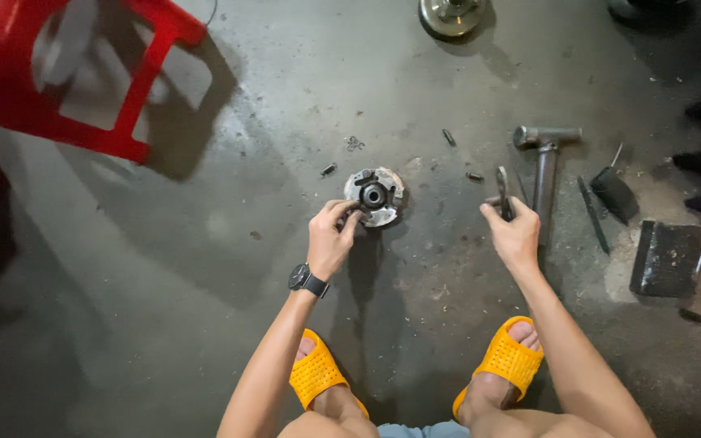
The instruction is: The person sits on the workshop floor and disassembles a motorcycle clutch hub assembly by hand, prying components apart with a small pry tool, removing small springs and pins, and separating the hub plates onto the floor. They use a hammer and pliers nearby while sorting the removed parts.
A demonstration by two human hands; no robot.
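Observation:
A round metal clutch-like part (pixel 376 195) with a dark centre hub lies on the grey concrete floor. My left hand (pixel 331 238), with a black watch on the wrist, grips its near left edge. My right hand (pixel 514 234) is to the right of the part and holds a slim dark hand tool (pixel 503 191) that points away from me. Both arms reach forward over my feet in orange slippers.
A metal hammer (pixel 544 162) lies just right of my right hand, with a chisel (pixel 593 214), a small brush (pixel 613 193) and a dark flat block (pixel 666 258) beyond. Small bolts (pixel 449 137) scatter around the part. A red plastic stool (pixel 50 69) stands far left, another round part (pixel 451 16) at the top.

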